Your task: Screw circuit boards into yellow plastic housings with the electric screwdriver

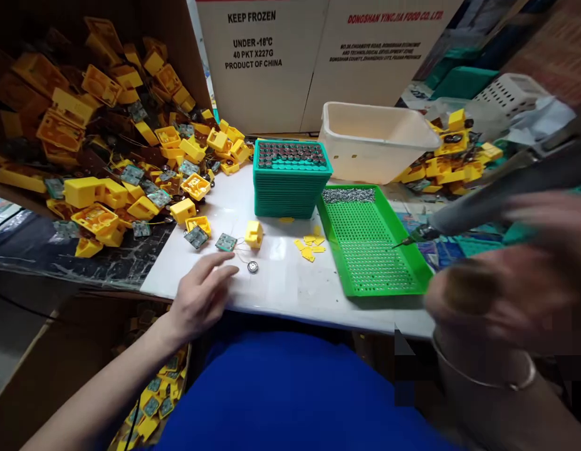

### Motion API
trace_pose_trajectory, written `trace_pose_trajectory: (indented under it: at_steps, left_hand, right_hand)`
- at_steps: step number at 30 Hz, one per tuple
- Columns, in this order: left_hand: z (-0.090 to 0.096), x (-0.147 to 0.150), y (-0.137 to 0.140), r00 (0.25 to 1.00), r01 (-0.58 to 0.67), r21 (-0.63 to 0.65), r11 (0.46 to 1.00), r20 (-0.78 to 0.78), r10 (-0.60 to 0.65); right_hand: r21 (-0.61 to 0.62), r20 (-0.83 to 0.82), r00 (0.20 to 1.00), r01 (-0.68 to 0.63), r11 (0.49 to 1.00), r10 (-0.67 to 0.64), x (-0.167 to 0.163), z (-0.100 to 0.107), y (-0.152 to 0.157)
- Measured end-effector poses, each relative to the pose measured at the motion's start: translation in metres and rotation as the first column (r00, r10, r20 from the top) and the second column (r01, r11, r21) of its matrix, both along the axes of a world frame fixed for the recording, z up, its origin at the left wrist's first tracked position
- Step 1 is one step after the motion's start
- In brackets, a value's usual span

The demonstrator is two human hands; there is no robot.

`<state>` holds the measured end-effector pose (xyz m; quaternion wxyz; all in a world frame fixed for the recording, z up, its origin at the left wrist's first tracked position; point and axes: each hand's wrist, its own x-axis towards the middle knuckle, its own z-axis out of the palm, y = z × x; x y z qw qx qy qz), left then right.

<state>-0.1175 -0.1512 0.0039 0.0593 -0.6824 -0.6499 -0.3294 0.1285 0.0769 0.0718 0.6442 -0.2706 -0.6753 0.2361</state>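
Note:
My left hand (pixel 204 291) hovers low over the white tabletop with its fingers apart, and nothing is in it. Just beyond its fingertips lie a small circuit board (pixel 226 242), a round speaker-like disc (pixel 252 267) and a yellow plastic housing (pixel 254 234), joined by thin wires. On the right, my right hand (pixel 487 282), smeared by motion, is wrapped round a grey electric screwdriver (pixel 478 200). The tool's bit points left, above the green perforated tray (pixel 379 241). Small screws (pixel 349 195) fill that tray's far end. Several flat yellow pieces (pixel 311 245) lie left of the tray.
A teal tray stack (pixel 290 194) holds rows of small round parts. Behind it stand a translucent bin (pixel 379 138) and a white carton (pixel 271 94). Yellow housings and boards spill from a cardboard box (pixel 177 37) at left; another yellow pile (pixel 452 156) sits at right.

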Motion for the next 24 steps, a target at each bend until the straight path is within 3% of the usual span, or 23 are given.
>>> trace_pose_trajectory:
  at_steps: [1, 2, 3, 5, 7, 9, 11, 13, 15, 19, 21, 22, 24]
  left_hand:
    - [0.006, -0.005, -0.001, 0.998, -0.046, 0.031, 0.998, -0.031, 0.047]
    - [0.012, -0.013, 0.000, 0.992, -0.098, 0.053, 0.994, -0.071, 0.102]
    - [0.019, -0.022, 0.002, 0.982, -0.148, 0.033, 0.988, -0.110, 0.150]
    - [0.030, -0.042, 0.010, 0.973, -0.184, -0.054, 0.982, -0.149, 0.174]
    - [0.036, -0.057, 0.020, 0.979, -0.146, -0.145, 0.979, -0.162, 0.122]
    - [0.039, -0.064, 0.033, 0.987, -0.056, -0.206, 0.977, -0.156, 0.024]
    - [0.040, -0.062, 0.047, 0.993, 0.033, -0.239, 0.970, -0.101, -0.059]
    - [0.041, -0.056, 0.063, 0.993, 0.114, -0.268, 0.957, -0.009, -0.121]
    - [0.041, -0.049, 0.080, 0.978, 0.209, -0.319, 0.925, 0.057, -0.201]
    - [0.041, -0.045, 0.109, 0.890, 0.451, -0.471, 0.758, 0.170, -0.424]
    - [0.042, -0.045, 0.116, 0.861, 0.501, -0.507, 0.701, 0.210, -0.463]
    - [0.042, -0.045, 0.117, 0.865, 0.496, -0.508, 0.704, 0.215, -0.453]
    - [0.043, -0.044, 0.115, 0.907, 0.422, -0.479, 0.770, 0.202, -0.370]
  right_hand:
    - [0.219, 0.240, 0.962, -0.186, 0.958, 0.132, -0.007, -0.003, -0.013]
    - [0.319, 0.478, 0.857, -0.374, 0.870, 0.193, -0.016, -0.007, -0.024]
    - [0.283, 0.609, 0.757, -0.485, 0.827, 0.236, -0.027, -0.013, -0.033]
    - [0.073, 0.773, 0.529, -0.623, 0.779, 0.351, -0.052, -0.025, -0.047]
    - [-0.131, 0.863, 0.297, -0.650, 0.748, 0.409, -0.077, -0.036, -0.056]
    - [-0.249, 0.918, 0.115, -0.578, 0.777, 0.380, -0.098, -0.043, -0.064]
    - [-0.288, 0.943, 0.005, -0.492, 0.821, 0.334, -0.112, -0.044, -0.071]
    - [-0.300, 0.947, -0.034, -0.451, 0.841, 0.320, -0.118, -0.044, -0.076]
    - [-0.312, 0.941, -0.023, -0.448, 0.838, 0.338, -0.117, -0.046, -0.077]
    - [-0.305, 0.907, 0.110, -0.492, 0.815, 0.406, -0.101, -0.055, -0.067]
    - [-0.278, 0.883, 0.209, -0.488, 0.827, 0.420, -0.089, -0.058, -0.060]
    - [-0.267, 0.871, 0.252, -0.478, 0.837, 0.422, -0.084, -0.058, -0.057]
    - [-0.243, 0.851, 0.327, -0.449, 0.860, 0.411, -0.075, -0.055, -0.051]
